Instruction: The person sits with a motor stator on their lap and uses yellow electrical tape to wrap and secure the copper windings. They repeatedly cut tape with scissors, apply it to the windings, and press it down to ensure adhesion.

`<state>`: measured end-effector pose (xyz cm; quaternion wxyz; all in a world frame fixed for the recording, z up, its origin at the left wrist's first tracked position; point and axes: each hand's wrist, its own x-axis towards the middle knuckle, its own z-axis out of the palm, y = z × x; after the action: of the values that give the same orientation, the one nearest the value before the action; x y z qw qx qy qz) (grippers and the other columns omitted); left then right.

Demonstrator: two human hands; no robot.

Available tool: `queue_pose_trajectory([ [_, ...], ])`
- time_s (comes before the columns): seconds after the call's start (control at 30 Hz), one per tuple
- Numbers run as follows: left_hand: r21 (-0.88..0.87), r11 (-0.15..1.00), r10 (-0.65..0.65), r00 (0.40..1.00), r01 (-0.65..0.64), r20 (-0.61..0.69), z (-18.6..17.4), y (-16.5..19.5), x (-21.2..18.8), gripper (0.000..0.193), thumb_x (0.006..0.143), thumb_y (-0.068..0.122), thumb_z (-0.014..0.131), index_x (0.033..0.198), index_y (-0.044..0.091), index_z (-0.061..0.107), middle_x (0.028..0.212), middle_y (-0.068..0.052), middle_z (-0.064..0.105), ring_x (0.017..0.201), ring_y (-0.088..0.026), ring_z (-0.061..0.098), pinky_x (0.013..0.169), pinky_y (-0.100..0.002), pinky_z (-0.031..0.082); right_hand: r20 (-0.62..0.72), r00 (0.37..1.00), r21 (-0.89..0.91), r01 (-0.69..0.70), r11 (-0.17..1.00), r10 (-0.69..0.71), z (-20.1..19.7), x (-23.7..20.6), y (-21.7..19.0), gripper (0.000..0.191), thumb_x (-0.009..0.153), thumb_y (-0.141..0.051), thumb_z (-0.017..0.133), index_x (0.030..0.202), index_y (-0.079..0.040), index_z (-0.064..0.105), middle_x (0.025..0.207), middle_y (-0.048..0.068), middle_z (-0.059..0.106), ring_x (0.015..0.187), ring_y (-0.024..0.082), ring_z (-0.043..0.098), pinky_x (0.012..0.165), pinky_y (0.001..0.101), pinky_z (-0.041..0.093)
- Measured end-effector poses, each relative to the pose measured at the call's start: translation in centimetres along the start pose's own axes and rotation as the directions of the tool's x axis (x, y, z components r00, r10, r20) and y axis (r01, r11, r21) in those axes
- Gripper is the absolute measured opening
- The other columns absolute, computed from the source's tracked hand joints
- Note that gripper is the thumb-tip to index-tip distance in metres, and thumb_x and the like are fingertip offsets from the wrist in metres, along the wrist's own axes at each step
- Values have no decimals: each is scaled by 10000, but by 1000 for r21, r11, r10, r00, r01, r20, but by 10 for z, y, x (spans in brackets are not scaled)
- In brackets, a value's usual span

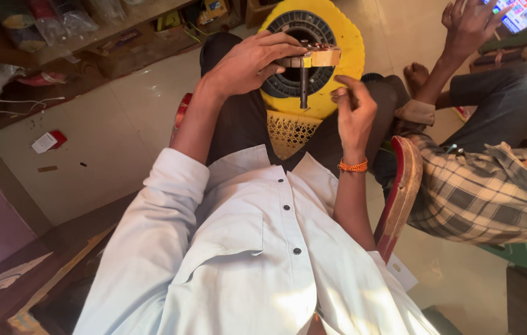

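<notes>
You sat with your left hand (248, 62) closed over the top of a small motor part with copper-coloured windings and a dark steel shaft (306, 69), gripping it out in front of your chest with the shaft pointing down. It hung above a round yellow plastic stool with a dark ring-shaped coil lying on its seat (344, 37). Your right hand (353, 111) was just beside the shaft and held nothing that I could see, its fingers loosely curled and the thumb and forefinger near each other. To my eye you were inspecting or adjusting the part. The next move seemed to call for a steady left grip while the right fingers came onto the shaft. Another person in a checked shirt (481, 192) sat at your right.
</notes>
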<state>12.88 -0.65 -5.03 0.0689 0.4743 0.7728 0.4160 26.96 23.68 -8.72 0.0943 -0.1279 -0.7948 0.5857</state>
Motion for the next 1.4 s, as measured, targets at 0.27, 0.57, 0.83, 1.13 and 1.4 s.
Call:
queue_pose_trajectory([
  [0.27, -53, 986, 166, 968, -158, 187, -40, -24, 42, 529, 898, -83, 672, 1397, 88, 635, 1392, -106, 645, 1335, -312, 560, 1124, -435, 460, -26, 980, 71, 198, 978, -197, -14, 7, -24, 269, 1091, -164, 617, 1266, 35, 667, 1335, 110, 625, 1075, 139, 622, 872, 254, 549],
  [0.57, -6, 969, 245, 969, -246, -30, -49, -23, 46, 645, 846, 161, 855, 1417, 26, 587, 1352, -180, 629, 1255, -373, 551, 1054, -465, 393, -70, 993, 75, 105, 992, -100, 12, 5, -7, 207, 1079, -138, 615, 1194, 9, 704, 1244, 92, 678, 1074, 147, 660, 897, 271, 569],
  [0.83, -326, 921, -341, 849, 215, -403, 7, 30, -19, 202, 979, 107, 722, 1174, 55, 704, 1031, -84, 691, 907, -258, 643, 848, -366, 535, -146, 986, -59, 67, 996, -75, 42, 20, -9, 188, 1029, -126, 635, 1145, -12, 729, 1154, 91, 632, 1036, 186, 634, 836, 314, 522],
  [1.13, -46, 972, -232, 934, 229, -273, 36, 54, -50, 249, 927, 25, 696, 1171, 79, 681, 1018, -62, 685, 940, -278, 642, 837, -402, 532, -66, 952, -211, 278, 937, -298, 69, 11, -32, 169, 975, -148, 718, 1042, 6, 740, 1082, 159, 617, 1058, 278, 611, 935, 391, 482],
  [1.4, 212, 976, 22, 958, 41, -286, 49, 47, -26, 478, 779, 15, 745, 1232, 157, 696, 1275, -1, 620, 990, -243, 560, 861, -382, 501, 200, 953, -200, 269, 942, -229, 36, -29, -66, 94, 974, -65, 671, 1036, -2, 702, 867, 91, 687, 695, 214, 636, 664, 321, 506],
])
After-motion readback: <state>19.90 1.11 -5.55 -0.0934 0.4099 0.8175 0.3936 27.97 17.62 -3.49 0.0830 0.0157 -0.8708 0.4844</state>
